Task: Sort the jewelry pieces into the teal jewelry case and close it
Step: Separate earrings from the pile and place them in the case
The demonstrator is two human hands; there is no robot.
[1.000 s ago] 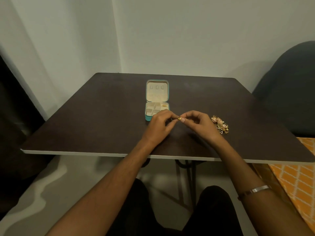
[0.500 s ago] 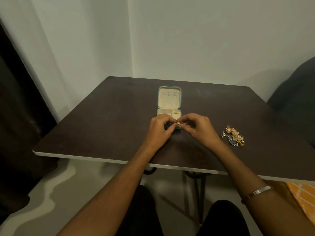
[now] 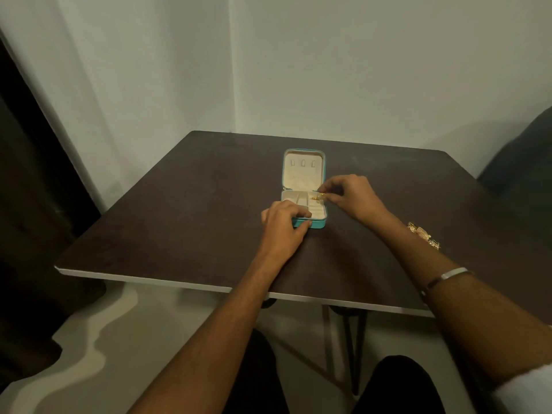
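One view only, head camera. The open teal jewelry case with cream lining is set mid-worktop, long axis running away from the person. A small gold piece is pinched by the right hand over the far-right compartment. The near-left corner is gripped by the left hand. The loose gold jewelry heap lies well right, part hidden by the right forearm.

One case, one table, two hands, one bracelet.
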